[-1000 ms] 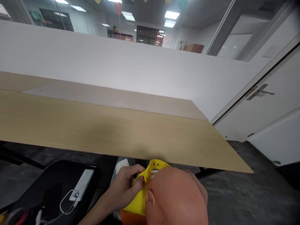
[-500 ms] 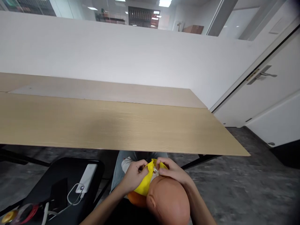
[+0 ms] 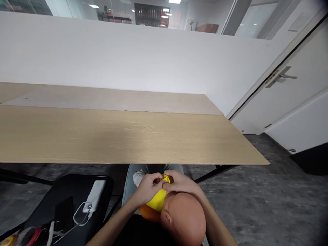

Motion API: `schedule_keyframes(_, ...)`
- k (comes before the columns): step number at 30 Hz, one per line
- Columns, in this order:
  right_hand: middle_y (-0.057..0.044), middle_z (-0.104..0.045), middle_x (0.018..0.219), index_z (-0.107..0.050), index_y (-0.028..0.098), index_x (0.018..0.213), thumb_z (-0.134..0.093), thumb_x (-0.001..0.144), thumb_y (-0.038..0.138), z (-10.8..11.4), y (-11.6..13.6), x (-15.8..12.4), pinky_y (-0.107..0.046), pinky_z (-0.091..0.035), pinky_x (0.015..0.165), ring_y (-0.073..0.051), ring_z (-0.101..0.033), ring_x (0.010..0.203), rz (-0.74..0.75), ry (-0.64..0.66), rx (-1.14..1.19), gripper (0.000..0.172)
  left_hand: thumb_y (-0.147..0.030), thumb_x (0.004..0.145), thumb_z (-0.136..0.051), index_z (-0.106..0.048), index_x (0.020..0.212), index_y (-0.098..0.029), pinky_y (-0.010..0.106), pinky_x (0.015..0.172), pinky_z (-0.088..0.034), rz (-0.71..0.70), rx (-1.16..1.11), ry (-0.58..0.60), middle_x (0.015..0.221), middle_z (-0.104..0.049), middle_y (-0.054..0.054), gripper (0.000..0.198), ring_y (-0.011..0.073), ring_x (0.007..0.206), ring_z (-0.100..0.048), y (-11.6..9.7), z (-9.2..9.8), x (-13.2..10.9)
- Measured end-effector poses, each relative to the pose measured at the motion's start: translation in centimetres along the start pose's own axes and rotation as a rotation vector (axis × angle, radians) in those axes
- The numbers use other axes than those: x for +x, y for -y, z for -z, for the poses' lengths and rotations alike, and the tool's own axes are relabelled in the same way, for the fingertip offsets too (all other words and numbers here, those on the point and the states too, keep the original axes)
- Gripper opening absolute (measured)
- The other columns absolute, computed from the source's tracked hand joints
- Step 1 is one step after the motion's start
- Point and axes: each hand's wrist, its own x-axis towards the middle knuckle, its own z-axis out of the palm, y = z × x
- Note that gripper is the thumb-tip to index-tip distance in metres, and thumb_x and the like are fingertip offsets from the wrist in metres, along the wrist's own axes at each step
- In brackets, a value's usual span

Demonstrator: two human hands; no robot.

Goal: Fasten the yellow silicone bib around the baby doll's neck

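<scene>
A doll (image 3: 185, 218) with a bald, smooth head lies on the lap, its head towards me. Yellow cloth (image 3: 158, 201) covers its body below the neck, and an orange part (image 3: 150, 214) shows under it on the left. My left hand (image 3: 149, 187) pinches the cloth's edge near the neck between thumb and fingers. From the other side my right hand (image 3: 179, 181) pinches the cloth too, its fingertips meeting those of the left. The pinched edges are mostly hidden by my fingers. A white piece (image 3: 138, 177) sticks out beyond my left hand.
A wooden table (image 3: 115, 136) spans the view ahead, its near edge just past my hands. On the left, a black chair (image 3: 77, 184) carries a white power bank (image 3: 94, 195) with a cable, a dark phone (image 3: 64, 213) and several small items. A door (image 3: 289, 95) stands at right.
My hands have come together, drawing the two yellow edges close, so the white part at the neck is now mostly covered. The view has shifted slightly.
</scene>
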Motion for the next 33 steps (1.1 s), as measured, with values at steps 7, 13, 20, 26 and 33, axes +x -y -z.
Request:
schedule_keyframes(7,0.002,-0.043,0.074,-0.052,0.013,0.081,-0.056,0.089,0.047,-0.8,-1.4,-0.1,-0.021,-0.029,0.058,-0.01,-0.039,0.069,0.047,-0.04,0.143,0.035,-0.036,0.086,-0.054,-0.051,0.067,-0.016,0.023,0.058,-0.03,0.002,-0.104,0.046,0.064,-0.045,-0.004,0.028,0.0105,0.063,-0.041,0.3,0.3,0.0)
schedule_keyframes(13,0.002,-0.038,0.073,-0.046,0.014,0.075,-0.054,0.09,0.05,-1.2,-2.5,0.2,-0.022,-0.027,0.059,-0.01,-0.035,0.069,0.05,-0.079,0.209,0.04,-0.034,0.089,-0.049,-0.054,0.073,-0.016,0.023,0.061,-0.032,0.015,-0.111,0.079,0.069,-0.049,-0.003,0.025,0.0112,0.066,-0.044,-0.4,0.7,-0.1)
schedule_keyframes(20,0.003,-0.035,0.067,-0.04,0.015,0.068,-0.056,0.088,0.05,-1.4,-3.0,0.3,-0.022,-0.025,0.057,-0.009,-0.032,0.064,0.058,-0.1,0.282,0.044,-0.043,0.081,-0.062,-0.05,0.068,-0.016,0.022,0.055,-0.027,-0.03,0.015,0.113,0.064,-0.039,-0.006,0.033,0.0093,0.062,-0.035,-0.1,0.6,0.4)
schedule_keyframes(26,0.001,-0.04,0.067,-0.047,0.013,0.07,-0.056,0.087,0.053,-1.6,-3.3,0.2,-0.022,-0.026,0.057,-0.01,-0.035,0.064,0.041,-0.113,0.322,0.044,-0.041,0.083,-0.058,-0.051,0.07,-0.016,0.021,0.055,-0.029,-0.007,-0.075,0.151,0.066,-0.041,-0.005,0.03,0.0096,0.063,-0.036,-0.2,0.7,0.2)
schedule_keyframes(33,0.002,-0.037,0.066,-0.045,0.014,0.068,-0.056,0.087,0.054,-1.8,-3.6,0.2,-0.022,-0.026,0.057,-0.009,-0.035,0.064,0.04,-0.151,0.343,0.046,-0.041,0.084,-0.057,-0.053,0.075,-0.017,0.023,0.058,-0.032,0.052,-0.195,0.198,0.071,-0.047,-0.003,0.027,0.0122,0.068,-0.043,-0.1,1.0,0.1)
